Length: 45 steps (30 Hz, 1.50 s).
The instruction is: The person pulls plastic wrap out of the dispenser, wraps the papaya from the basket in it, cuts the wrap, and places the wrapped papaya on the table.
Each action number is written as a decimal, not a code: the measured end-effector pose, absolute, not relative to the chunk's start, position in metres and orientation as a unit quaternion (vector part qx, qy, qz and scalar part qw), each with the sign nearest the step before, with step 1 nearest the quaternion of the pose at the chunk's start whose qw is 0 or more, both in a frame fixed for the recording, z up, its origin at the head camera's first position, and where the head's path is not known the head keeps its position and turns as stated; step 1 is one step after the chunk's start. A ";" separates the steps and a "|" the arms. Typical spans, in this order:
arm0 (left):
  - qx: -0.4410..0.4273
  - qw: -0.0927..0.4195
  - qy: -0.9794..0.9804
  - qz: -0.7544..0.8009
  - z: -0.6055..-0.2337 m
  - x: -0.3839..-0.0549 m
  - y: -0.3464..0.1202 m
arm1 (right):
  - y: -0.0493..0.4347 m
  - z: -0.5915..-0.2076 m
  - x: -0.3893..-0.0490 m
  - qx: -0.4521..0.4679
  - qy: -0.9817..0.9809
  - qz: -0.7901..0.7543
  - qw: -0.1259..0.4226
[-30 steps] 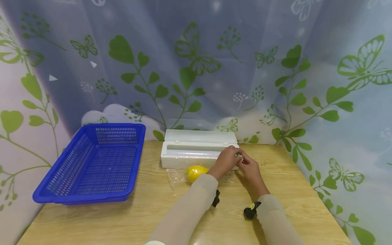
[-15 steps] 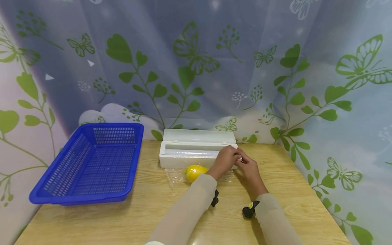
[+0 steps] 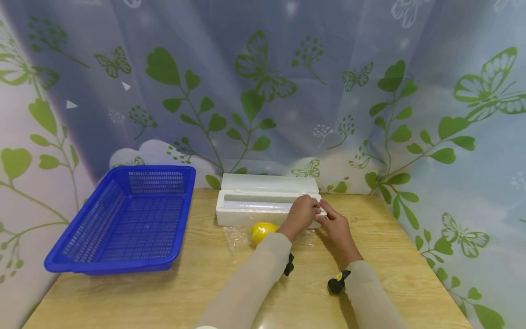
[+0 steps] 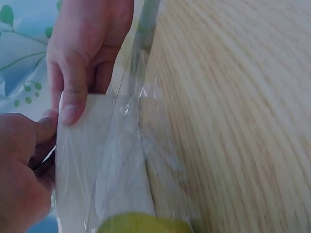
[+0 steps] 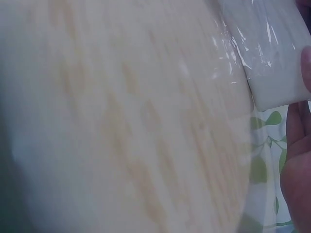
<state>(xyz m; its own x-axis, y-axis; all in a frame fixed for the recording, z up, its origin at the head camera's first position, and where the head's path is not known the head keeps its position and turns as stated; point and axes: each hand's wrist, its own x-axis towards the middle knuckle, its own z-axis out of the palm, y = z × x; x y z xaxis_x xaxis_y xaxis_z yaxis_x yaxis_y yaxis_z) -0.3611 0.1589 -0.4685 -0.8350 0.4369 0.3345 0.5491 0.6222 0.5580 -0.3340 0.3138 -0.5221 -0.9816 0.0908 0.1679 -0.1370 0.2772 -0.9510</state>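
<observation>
The long white plastic box (image 3: 225, 217) now shows more between the right hand (image 3: 338, 228), gripping its end, and left hand (image 3: 302, 214), whose hold I cannot tell.

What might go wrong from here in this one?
The film lies creased in front of the box and might cling to itself.
The left hand and right hand are both at the box's right end; its unheld left end might swing.
The left sleeve passes close to the fruit and could nudge it.
</observation>
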 end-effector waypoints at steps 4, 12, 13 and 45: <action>-0.258 0.060 -0.900 -0.346 -0.466 -0.363 0.145 | 0.314 -0.523 -0.334 0.021 -0.792 0.603 0.096; -0.235 0.026 -0.913 -0.332 -0.455 -0.359 0.102 | 0.317 -0.521 -0.328 0.010 -0.787 0.609 0.097; -0.232 0.027 -0.916 -0.327 -0.455 -0.359 0.096 | 0.318 -0.521 -0.327 0.014 -0.786 0.610 0.096; -0.138 0.185 -0.922 -0.310 -0.466 -0.346 -0.089 | 0.306 -0.503 -0.322 0.022 -0.800 0.595 0.073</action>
